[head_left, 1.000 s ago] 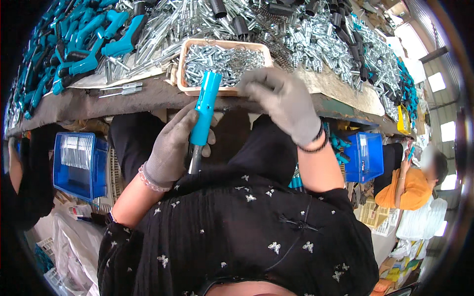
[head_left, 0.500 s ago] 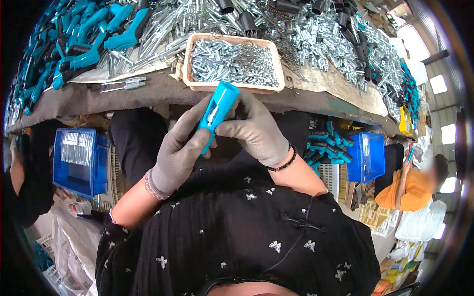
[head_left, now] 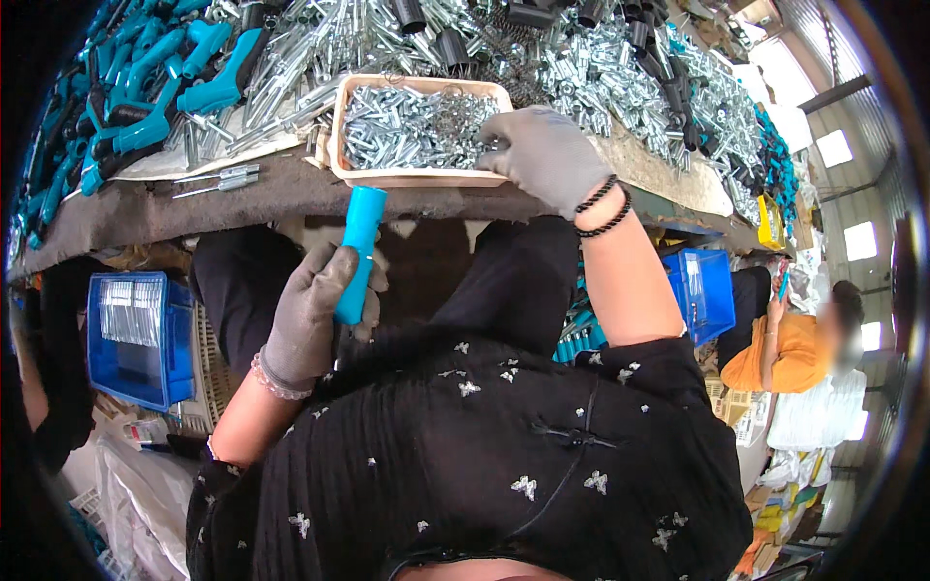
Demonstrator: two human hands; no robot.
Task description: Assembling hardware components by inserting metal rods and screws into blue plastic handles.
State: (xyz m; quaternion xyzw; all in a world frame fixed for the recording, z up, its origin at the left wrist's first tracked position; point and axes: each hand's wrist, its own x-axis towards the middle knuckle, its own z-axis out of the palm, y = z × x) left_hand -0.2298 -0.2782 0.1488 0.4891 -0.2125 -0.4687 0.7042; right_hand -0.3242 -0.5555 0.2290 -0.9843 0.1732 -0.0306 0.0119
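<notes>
My left hand [head_left: 315, 305], in a grey glove, is wrapped round a teal tube-shaped plastic tool housing [head_left: 362, 218]. The housing stands nearly upright before the bench edge, its round end up. My right hand [head_left: 554, 155], gloved too, reaches over the right side of a cream tray [head_left: 426, 178]. Its fingers are bent and pressed together among small shiny metal pins [head_left: 392, 126] and little springs [head_left: 463, 116]. What they pinch, if anything, is too small to make out.
Teal pistol-shaped housings [head_left: 218, 89] pile up at the far left. Metal rods [head_left: 291, 92] and black cylinders [head_left: 451, 48] heap behind the tray. Loose metal shafts [head_left: 228, 179] lie near the bench edge [head_left: 126, 218]. Blue crates [head_left: 145, 382] stand below; a person in orange [head_left: 790, 358] sits at right.
My right hand has let go of the teal housing and moved up and right to the tray. My left hand has drawn the housing left and slightly lower, turning it more upright.
</notes>
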